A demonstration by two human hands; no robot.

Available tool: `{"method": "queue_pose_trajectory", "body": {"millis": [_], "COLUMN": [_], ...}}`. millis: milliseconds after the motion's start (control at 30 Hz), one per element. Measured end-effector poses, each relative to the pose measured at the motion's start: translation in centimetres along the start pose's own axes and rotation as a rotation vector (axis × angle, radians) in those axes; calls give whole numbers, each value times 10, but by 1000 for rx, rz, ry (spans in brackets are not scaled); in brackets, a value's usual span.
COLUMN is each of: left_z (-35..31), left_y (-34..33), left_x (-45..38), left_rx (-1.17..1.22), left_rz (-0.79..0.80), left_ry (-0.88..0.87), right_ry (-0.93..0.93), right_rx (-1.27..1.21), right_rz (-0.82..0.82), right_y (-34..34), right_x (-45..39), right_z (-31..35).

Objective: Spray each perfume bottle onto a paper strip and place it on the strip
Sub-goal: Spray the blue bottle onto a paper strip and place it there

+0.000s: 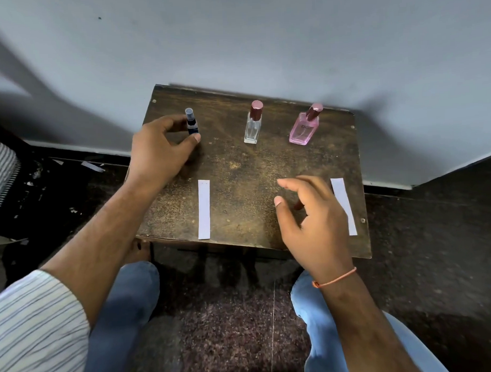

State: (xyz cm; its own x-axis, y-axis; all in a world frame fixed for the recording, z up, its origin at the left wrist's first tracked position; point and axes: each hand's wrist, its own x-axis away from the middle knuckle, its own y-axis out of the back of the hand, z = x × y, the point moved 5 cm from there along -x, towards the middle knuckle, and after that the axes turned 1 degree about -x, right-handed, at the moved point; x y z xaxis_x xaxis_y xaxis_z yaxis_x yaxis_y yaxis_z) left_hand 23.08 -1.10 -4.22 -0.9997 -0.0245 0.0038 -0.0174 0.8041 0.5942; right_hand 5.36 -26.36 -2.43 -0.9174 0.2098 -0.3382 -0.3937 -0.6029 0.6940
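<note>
Left hand (161, 149) at ten o'clock on the wooden table (238, 163), fingers and thumb curled round the small blue spray bottle (191, 123), upright. Clear bottle (252, 124) at twelve, pink bottle (305, 126) at one, both upright, capped. Right hand (309, 219) at four o'clock, fingers relaxed, holding nothing. One paper strip (204, 209) flat at six, another strip (343, 204) just right of that hand

three upright bottles (252, 122) in a row, two flat paper strips (204, 209)
</note>
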Motion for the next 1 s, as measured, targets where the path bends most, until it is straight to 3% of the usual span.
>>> {"method": "queue_pose_trajectory", "body": {"millis": [200,433,700,867,1000], "left_z": [-17,-52,-43,-44,-38], "left_y": [0,10,-21,-39,-37], "left_x": [13,97,123,117,102], "left_rx": [32,222,519,550,571], "left_rz": [30,212,351,451,458], "left_ry": [-37,-50,77,51,-3], "right_ry": [-21,-27,87,46,7], "right_rx": [-63,-266,-191,-116,-73], "right_rz": [-2,93,134,48,77], "right_y": [-1,-9,-20,-18,-20], "right_x": [0,-2,1,0,-3], "right_z": [0,13,31,23,20]}}
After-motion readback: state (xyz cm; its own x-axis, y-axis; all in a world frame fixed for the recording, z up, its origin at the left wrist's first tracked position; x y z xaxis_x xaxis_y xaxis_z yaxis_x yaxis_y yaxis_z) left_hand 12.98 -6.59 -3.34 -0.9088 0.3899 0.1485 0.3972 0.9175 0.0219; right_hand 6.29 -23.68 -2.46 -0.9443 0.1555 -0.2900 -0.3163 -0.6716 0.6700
